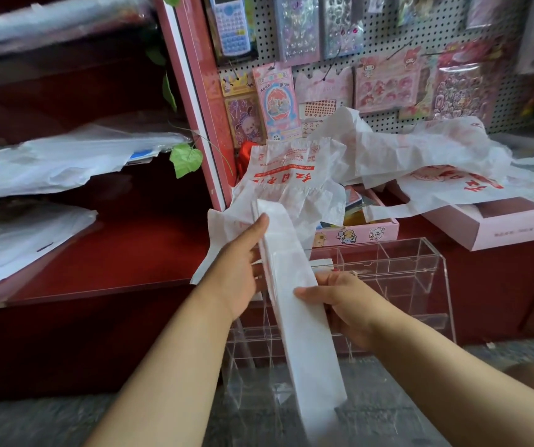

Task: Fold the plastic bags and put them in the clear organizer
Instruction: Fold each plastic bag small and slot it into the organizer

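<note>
Plastic, thin, white and crinkled, makes up the bag [294,285], flattened into one long narrow strip that runs slantwise from the upper middle down toward the lower right, its lower end blurred. Both hands hold it in the air in front of the organizer [398,262]. The left hand [240,269] takes the upper part, thumb laid along the strip's left edge and fingers behind; the right hand [340,301] pinches it lower down, thumb on the front face and fingers curled behind. The strip's upper end spreads into looser crumpled film with red print. The organizer is clear hard plastic, box-shaped, split by thin walls into several square cells; their number cannot be counted. Behind, more white bags [420,162] with red print lie rumpled in a heap over two pink boxes [501,227]. Sticker packs hang on a grey pegboard [385,121], and one green leaf [185,160] dangles beside dark red shelves [114,253].
</note>
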Motion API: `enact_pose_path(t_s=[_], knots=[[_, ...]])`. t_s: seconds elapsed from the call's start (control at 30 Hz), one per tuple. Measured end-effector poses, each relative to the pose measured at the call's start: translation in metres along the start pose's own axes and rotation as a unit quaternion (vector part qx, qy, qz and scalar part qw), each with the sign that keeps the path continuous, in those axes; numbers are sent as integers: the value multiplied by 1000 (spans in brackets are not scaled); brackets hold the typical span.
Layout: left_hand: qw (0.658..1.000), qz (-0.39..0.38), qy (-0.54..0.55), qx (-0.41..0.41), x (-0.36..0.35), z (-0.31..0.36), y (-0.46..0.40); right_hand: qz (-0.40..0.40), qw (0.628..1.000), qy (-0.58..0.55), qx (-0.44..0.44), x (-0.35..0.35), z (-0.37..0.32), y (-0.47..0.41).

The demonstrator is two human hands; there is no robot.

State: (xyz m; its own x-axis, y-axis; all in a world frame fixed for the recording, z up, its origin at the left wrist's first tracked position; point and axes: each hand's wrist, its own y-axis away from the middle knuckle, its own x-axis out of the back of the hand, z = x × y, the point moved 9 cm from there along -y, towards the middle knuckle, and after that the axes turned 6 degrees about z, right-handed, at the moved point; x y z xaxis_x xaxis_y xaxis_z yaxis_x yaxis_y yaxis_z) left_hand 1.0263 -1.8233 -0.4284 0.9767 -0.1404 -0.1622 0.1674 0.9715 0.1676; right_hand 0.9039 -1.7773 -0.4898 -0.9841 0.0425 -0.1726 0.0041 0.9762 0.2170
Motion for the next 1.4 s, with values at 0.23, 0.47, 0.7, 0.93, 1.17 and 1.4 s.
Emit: enact_pose_path(t_s=[0.23,0.47,0.7,0.93,1.17,1.4], knots=[[999,20,-44,0,-4,-20,-3,0,999,40,36,3,-5,1],[1000,-1,-10,-24,-7,-14,2,16,995,54,83,10,-13,-1],[994,33,-103,-32,2,-43,20,36,988,51,139,14,-28,2],[987,31,-100,-121,0,-29,29,54,984,50,161,13,-37,5],[956,115,-99,-252,13,5,45,80,964,81,242,8,-64,26],[909,78,-169,-372,4,32,59,100,957,59,268,10,-74,40]])
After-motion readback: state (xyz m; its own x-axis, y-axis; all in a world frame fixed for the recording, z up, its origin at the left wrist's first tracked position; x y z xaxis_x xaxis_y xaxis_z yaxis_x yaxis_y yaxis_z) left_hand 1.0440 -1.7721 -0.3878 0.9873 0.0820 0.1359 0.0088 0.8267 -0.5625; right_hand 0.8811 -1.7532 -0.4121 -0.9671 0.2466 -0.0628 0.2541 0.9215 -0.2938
